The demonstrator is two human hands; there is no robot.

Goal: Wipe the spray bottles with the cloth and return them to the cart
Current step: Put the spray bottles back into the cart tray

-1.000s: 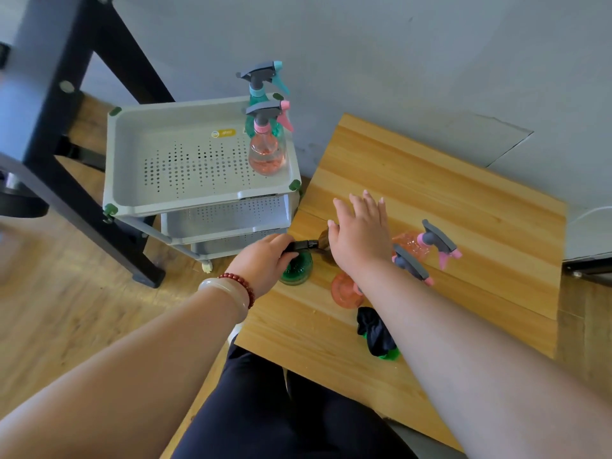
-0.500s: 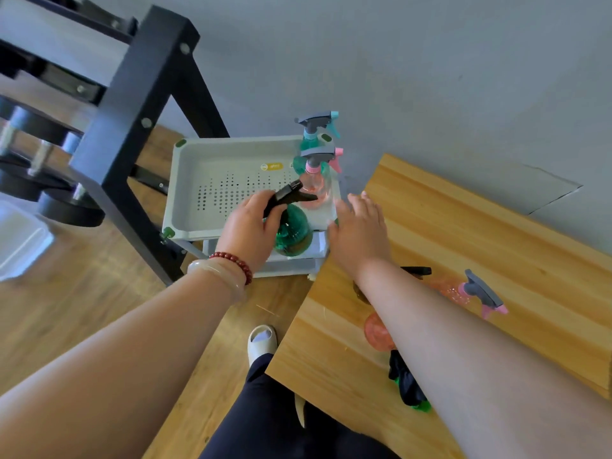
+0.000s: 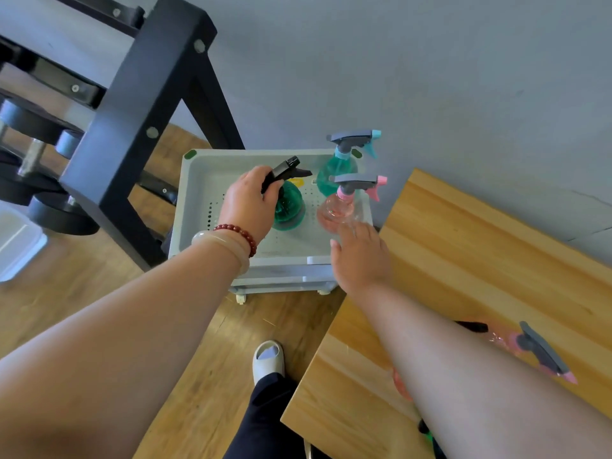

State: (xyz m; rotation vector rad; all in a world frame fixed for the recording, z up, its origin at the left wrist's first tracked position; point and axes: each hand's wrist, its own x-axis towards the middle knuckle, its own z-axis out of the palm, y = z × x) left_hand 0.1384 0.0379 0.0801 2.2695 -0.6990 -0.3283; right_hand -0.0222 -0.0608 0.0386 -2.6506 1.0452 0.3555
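Left hand (image 3: 246,203) has carried the green bottle (image 3: 287,207) from the tabletop (image 3: 463,260) edge over the cart tray (image 3: 198,180), gripping its neck; right hand (image 3: 361,256) spread flat; lower-right bottles half hidden by the forearm.

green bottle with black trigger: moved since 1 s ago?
Yes. The green bottle went from the wooden table edge over into the cart's top tray, gripped by the left hand.
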